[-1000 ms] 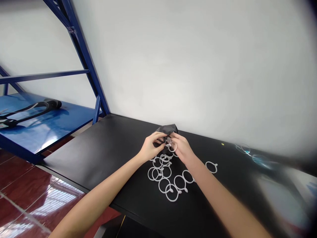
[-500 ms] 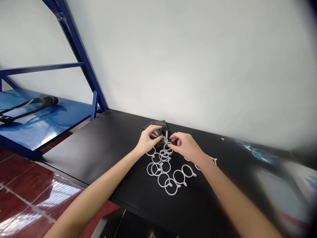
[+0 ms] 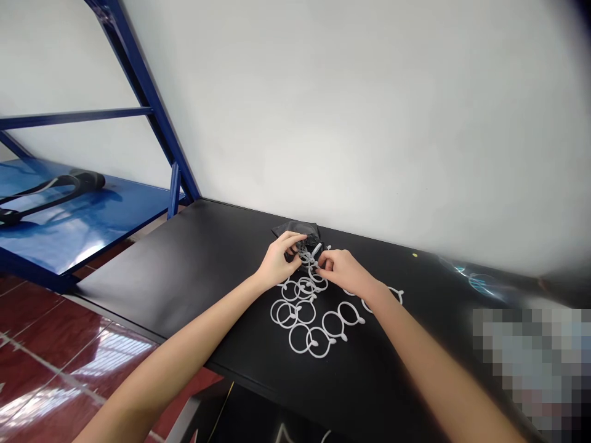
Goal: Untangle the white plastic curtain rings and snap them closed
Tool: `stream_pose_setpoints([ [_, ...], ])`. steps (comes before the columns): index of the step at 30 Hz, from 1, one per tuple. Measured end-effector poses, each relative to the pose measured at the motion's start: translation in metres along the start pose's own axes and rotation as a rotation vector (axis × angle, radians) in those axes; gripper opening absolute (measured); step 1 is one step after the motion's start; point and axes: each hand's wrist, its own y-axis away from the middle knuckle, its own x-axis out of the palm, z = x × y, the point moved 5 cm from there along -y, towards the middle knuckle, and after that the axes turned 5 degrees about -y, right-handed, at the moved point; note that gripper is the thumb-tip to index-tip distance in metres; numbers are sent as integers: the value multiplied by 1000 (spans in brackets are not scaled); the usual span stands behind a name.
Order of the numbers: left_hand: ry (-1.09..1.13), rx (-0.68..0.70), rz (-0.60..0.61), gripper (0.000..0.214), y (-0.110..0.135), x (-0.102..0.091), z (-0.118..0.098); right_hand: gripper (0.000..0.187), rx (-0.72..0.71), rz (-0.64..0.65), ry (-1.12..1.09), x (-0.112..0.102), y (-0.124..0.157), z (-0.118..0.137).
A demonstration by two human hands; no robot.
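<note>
A thin black bag (image 3: 302, 230) lies near the wall, its mouth toward me with white rings spilling out. My left hand (image 3: 281, 259) pinches the bag's edge on its left side, thumb and fingers curled. My right hand (image 3: 345, 269) is at the right of the mouth, fingertips closed at a white ring (image 3: 318, 283); its grip is partly hidden. Several more white rings (image 3: 318, 342), each with a small tab, lie scattered and overlapping on the black table (image 3: 184, 271) between my forearms. Some are partly covered by my right wrist.
A white wall (image 3: 346, 123) rises behind the table. To the left stands a blue metal frame with a blue shelf (image 3: 87, 227), where a black strap-like object (image 3: 78, 187) rests. Red floor tiles (image 3: 46, 344) show below. Clear, shiny plastic (image 3: 484, 286) is at the right.
The bag mouth looks wider, with more rings showing in it. My right fingers have curled in closer. The whole view has shifted slightly.
</note>
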Motion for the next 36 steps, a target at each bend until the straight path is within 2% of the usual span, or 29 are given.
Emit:
stream_pose_setpoints([
  [5,-35,8,15,56,1,1,-1,15,33,-14,21,3,0,3],
  [11,-29,31,27,58,2,1,-6,15,90,7,-98,-4,-4,-2],
  [16,-35,81,51,58,3,3,-11,30,180,-53,-215,6,-13,1],
  [19,-25,50,19,57,2,0,-7,32,186,-58,-276,10,-16,6],
  [22,54,-44,-38,56,-1,-5,4,19,173,-58,-323,4,-10,13],
  [24,126,-131,-78,56,-2,-9,15,12,118,-33,-271,-1,0,24],
  [26,187,-213,-111,55,-3,-11,26,15,2,52,-93,1,13,42],
  [29,247,-280,-140,53,-4,-14,36,48,-92,216,215,18,35,64],
  [30,255,-287,-146,53,-4,-14,37,50,-105,284,279,26,40,69],
  [33,249,-284,-148,53,-4,-15,37,43,-122,384,391,42,45,75],
  [36,231,-261,-118,53,-4,-14,32,35,-141,358,424,44,38,72],
])
